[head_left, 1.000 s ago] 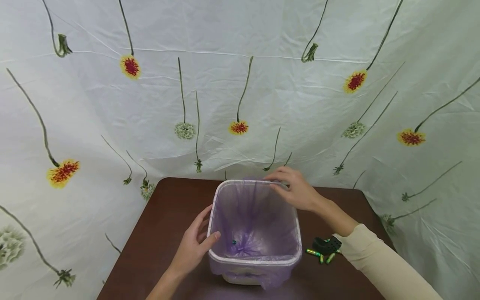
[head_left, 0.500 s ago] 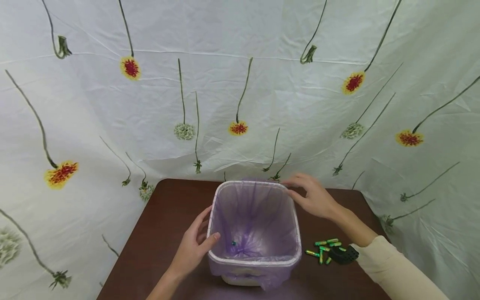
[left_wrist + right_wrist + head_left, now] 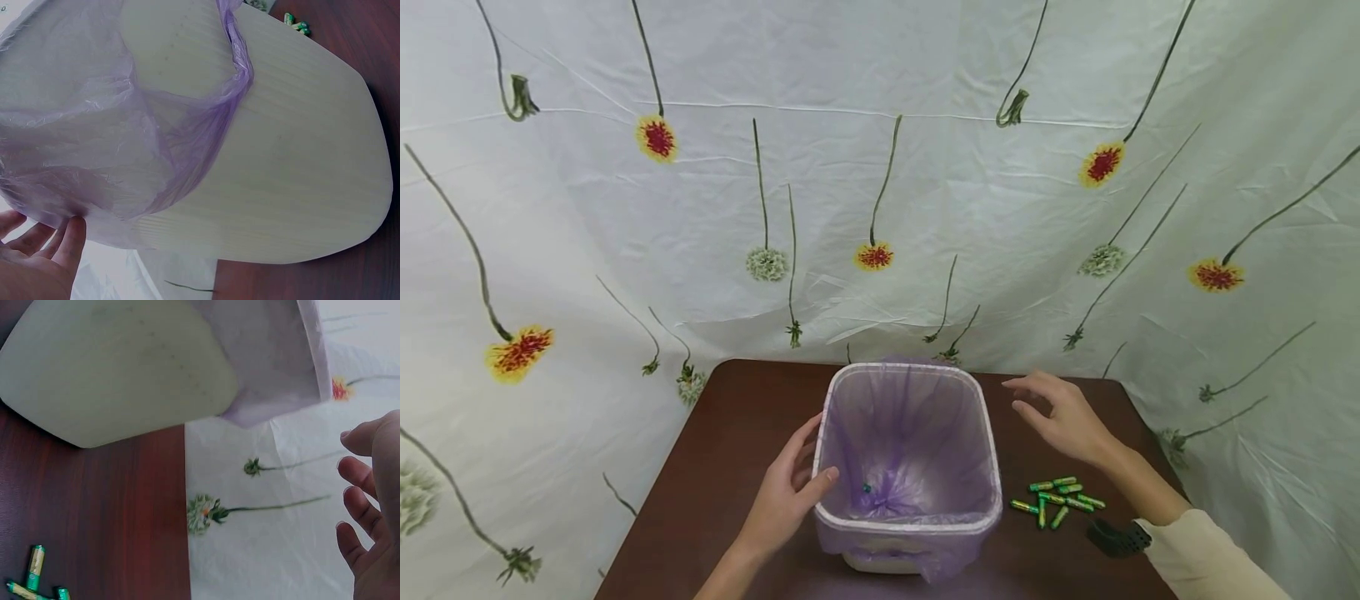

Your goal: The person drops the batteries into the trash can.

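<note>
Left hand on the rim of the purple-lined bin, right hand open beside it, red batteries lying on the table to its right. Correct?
Not quite: the batteries are green, as the head view shows. The rest stands: left hand on the bin rim, right hand open beside it.

A small white bin [image 3: 910, 533] stands upright just beside the left hand [image 3: 786, 496], whose thumb hooks over the near-left rim while the fingers lie against the outer wall. A thin purple liner [image 3: 910, 433] is folded over the rim (it hangs lower at the near corner) and bunches at the bottom. The right hand [image 3: 1063, 417] hovers with relaxed fingers just off the bin's far-right corner, touching nothing. Below that hand lies a loose cluster of green batteries [image 3: 1056, 500].
</note>
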The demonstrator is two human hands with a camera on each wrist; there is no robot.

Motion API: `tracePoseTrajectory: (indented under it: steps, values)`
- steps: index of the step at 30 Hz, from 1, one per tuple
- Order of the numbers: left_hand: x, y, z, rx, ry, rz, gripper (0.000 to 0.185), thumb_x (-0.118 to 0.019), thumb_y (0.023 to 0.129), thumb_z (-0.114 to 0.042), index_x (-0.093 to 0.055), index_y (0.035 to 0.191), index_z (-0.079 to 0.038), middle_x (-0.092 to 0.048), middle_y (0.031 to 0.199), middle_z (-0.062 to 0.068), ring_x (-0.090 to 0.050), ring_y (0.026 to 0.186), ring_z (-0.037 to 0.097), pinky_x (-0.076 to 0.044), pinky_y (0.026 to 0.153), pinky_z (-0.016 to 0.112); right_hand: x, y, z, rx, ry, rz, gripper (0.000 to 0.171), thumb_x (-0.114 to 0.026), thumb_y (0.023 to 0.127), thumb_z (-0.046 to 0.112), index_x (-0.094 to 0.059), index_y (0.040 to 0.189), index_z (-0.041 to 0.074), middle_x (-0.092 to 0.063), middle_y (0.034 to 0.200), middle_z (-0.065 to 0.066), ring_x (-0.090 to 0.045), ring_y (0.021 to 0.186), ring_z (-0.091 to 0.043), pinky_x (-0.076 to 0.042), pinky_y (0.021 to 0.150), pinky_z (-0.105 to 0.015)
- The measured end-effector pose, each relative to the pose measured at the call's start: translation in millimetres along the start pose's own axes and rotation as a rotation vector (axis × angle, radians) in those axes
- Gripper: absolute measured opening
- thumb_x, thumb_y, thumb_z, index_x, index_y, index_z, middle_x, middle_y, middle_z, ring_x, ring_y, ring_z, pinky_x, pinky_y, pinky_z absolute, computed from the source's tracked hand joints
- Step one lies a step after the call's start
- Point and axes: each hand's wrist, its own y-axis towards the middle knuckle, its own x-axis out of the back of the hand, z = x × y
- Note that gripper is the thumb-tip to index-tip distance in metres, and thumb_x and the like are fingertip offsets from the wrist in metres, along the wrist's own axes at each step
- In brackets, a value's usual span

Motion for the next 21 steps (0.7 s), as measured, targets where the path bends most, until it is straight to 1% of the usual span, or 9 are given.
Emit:
tracePoseTrajectory:
  steps: [3,6,11,15,19,21]
  values:
    - [-0.3,-0.5,-0.1,-0.005,0.003,-0.005,0.07,-0.066,0.096,0.003,-0.036,0.159,-0.005,-0.046,0.15,0.025,-0.055,0.127,0.045,-0.055,0.091,0.032,1,-9,-5,-0.032,-0.008,-0.018,0.03,-0.074,0.095,0.005,-0.073,0.124,0.009,-0.07,0.108,0.004,-0.066,0.094,-0.019,-0.052,0.074,-0.044]
    - [-1.0,-0.7,0.2,-0.005,0.007,-0.009,0.07,-0.066,0.096,0.003,-0.036,0.158,-0.004,-0.046,0.15,0.024,-0.054,0.129,0.044,-0.054,0.093,0.031,0,-18,-9,-0.052,-0.011,-0.041,0.031,-0.074,0.094,0.002,-0.073,0.124,0.009,-0.069,0.103,0.007,-0.063,0.091,-0.014,-0.052,0.072,-0.039]
    - [-0.9,-0.9,-0.4,0.007,0.011,-0.018,0.071,-0.067,0.096,0.003,-0.036,0.159,-0.005,-0.046,0.15,0.025,-0.054,0.129,0.044,-0.054,0.093,0.031,-2,-34,-15,-0.063,-0.021,-0.087,0.032,-0.075,0.091,-0.002,-0.073,0.122,0.007,-0.068,0.097,0.007,-0.06,0.085,-0.009,-0.05,0.069,-0.031]
    - [-1.1,-1.7,-0.8,0.018,0.007,-0.031,0.071,-0.067,0.096,0.002,-0.036,0.159,-0.005,-0.047,0.149,0.025,-0.055,0.126,0.045,-0.055,0.091,0.032,-4,-48,-22,-0.091,-0.025,-0.105,0.032,-0.075,0.092,-0.001,-0.073,0.123,0.007,-0.068,0.098,0.004,-0.058,0.082,-0.009,-0.046,0.064,-0.031]
    - [-1.7,-1.5,-1.5,0.02,0.009,-0.024,0.071,-0.067,0.096,0.003,-0.036,0.159,-0.005,-0.046,0.15,0.025,-0.054,0.128,0.044,-0.055,0.091,0.032,-8,-66,-34,-0.155,-0.051,-0.118,0.031,-0.076,0.092,0.001,-0.074,0.122,0.008,-0.07,0.102,0.0,-0.061,0.086,-0.013,-0.05,0.069,-0.036]
    - [-1.9,-1.1,-2.3,0.019,0.012,-0.023,0.071,-0.066,0.096,0.004,-0.036,0.159,-0.005,-0.046,0.15,0.024,-0.054,0.128,0.044,-0.054,0.092,0.031,-12,-75,-41,-0.2,-0.051,-0.106,0.03,-0.075,0.093,0.002,-0.074,0.122,0.008,-0.07,0.104,-0.001,-0.063,0.089,-0.016,-0.05,0.07,-0.038]
